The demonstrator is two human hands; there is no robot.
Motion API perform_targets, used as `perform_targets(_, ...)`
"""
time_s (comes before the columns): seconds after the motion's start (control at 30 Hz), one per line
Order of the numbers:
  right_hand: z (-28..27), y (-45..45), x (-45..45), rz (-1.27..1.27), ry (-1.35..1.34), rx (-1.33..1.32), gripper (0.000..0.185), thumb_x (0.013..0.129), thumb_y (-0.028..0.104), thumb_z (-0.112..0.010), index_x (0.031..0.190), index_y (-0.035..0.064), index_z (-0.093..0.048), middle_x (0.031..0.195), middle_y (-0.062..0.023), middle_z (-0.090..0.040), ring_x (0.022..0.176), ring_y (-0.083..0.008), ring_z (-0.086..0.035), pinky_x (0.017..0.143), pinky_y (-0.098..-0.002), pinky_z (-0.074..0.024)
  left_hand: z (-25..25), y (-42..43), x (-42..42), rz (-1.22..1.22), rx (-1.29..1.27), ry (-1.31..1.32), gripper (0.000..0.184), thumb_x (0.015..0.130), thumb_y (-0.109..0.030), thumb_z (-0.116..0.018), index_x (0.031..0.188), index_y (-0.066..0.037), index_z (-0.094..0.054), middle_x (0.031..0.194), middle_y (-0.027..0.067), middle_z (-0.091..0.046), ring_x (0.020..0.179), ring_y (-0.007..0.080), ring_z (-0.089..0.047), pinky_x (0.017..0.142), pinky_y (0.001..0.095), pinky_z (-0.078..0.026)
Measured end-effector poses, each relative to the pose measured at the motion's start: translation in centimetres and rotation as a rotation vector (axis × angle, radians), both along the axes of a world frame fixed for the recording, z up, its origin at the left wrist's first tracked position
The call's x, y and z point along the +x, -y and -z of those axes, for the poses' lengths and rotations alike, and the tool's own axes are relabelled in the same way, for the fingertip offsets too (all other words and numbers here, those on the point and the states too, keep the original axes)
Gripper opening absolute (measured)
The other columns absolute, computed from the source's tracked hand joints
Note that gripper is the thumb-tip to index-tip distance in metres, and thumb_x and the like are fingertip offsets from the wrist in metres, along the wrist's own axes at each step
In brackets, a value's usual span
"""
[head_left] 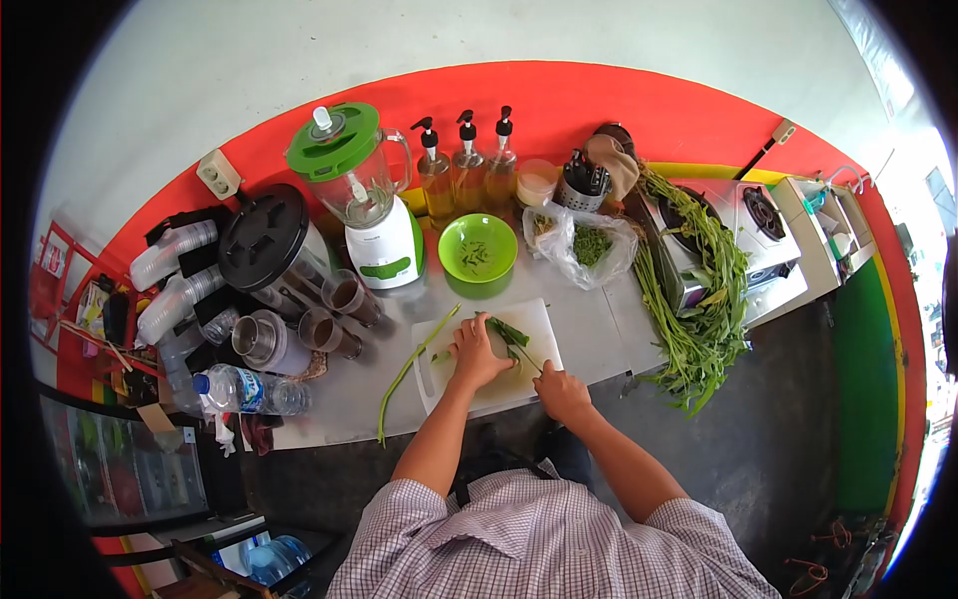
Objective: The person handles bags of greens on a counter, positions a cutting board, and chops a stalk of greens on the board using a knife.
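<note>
A white cutting board (539, 344) lies on the metal table in front of me. On it, my left hand (477, 351) presses down on green leaves (509, 333), its fingers closed around them. My right hand (562, 391) is wrapped round a knife (529, 361), whose blade points up and left toward the leaves. A long green stem (409, 379) lies along the board's left side, partly over the table. Behind the board stands a green bowl (478, 250) with small cut green pieces inside.
A white blender (382, 250) with green lid, pump bottles (468, 175), and a plastic bag of chopped greens (591, 247) stand behind. Long leafy stalks (699, 299) hang over the stove (763, 235) at right. Brown cups (329, 332) and a water bottle (254, 390) are left.
</note>
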State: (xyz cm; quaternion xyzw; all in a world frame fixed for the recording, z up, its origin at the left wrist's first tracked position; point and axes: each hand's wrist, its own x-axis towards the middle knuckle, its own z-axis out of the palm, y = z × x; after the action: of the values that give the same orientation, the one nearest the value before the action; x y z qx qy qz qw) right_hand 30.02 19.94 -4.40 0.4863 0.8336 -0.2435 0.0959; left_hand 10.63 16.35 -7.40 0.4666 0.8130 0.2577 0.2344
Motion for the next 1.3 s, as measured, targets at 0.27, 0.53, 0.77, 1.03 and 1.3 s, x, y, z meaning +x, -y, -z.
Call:
perform_targets(0.27,0.9,0.4,1.2,0.001,0.023,0.027,0.035,0.099,0.037,-0.058,0.110,0.0050,-0.049,0.092,-0.0243,-0.072,0.087,-0.0442,-0.072,0.076,-0.0540,-0.0577,0.4,0.1,0.0,-0.002,-0.015,-0.043,0.102,0.058,-0.036,-0.092,0.144,-0.016,-0.040,0.139,0.0157,-0.036,0.130,0.0386,-0.037,0.103,0.0573,-0.034)
perform_targets(0.53,-0.4,-0.5,0.5,-0.057,0.106,0.026,0.034,0.100,0.036,-0.058,0.111,0.0048,-0.049,0.094,-0.0216,-0.074,0.092,-0.0415,-0.072,0.078,-0.0513,-0.0584,-0.2,-0.1,-0.1,0.009,-0.039,-0.059,0.103,0.058,-0.037,-0.092,0.144,-0.016,-0.040,0.138,0.0149,-0.037,0.128,0.0375,-0.038,0.102,0.0567,-0.035)
perform_targets(0.77,-1.3,-1.1,-0.7,-0.057,0.087,0.007,0.034,0.098,0.034,-0.061,0.108,0.0017,-0.053,0.095,-0.0240,-0.072,0.095,-0.0429,-0.071,0.082,-0.0521,-0.0572,-0.6,-0.3,-0.1,0.007,-0.073,-0.037,0.107,0.057,-0.038,-0.095,0.145,-0.016,-0.039,0.138,0.0147,-0.038,0.130,0.0377,-0.038,0.104,0.0568,-0.034)
perform_targets(1.03,-2.0,-1.4,-1.6,-0.090,0.150,0.037,0.033,0.098,0.033,-0.061,0.108,0.0016,-0.054,0.098,-0.0223,-0.073,0.094,-0.0391,-0.073,0.081,-0.0486,-0.0584,0.2,0.6,0.0,-0.001,0.009,-0.036,0.099,0.060,-0.037,-0.094,0.143,-0.017,-0.042,0.138,0.0136,-0.040,0.127,0.0371,-0.040,0.102,0.0560,-0.035)
perform_targets(1.3,-1.9,0.0,-0.1,-0.072,0.092,-0.016,0.038,0.100,0.035,-0.058,0.110,-0.0012,-0.051,0.098,-0.0263,-0.072,0.095,-0.0437,-0.071,0.083,-0.0524,-0.0571,2.4,3.2,1.2,0.082,0.293,-0.282,0.066,0.080,-0.046,-0.075,0.136,-0.015,-0.059,0.135,0.0098,-0.046,0.123,0.0353,-0.043,0.105,0.0556,-0.031)
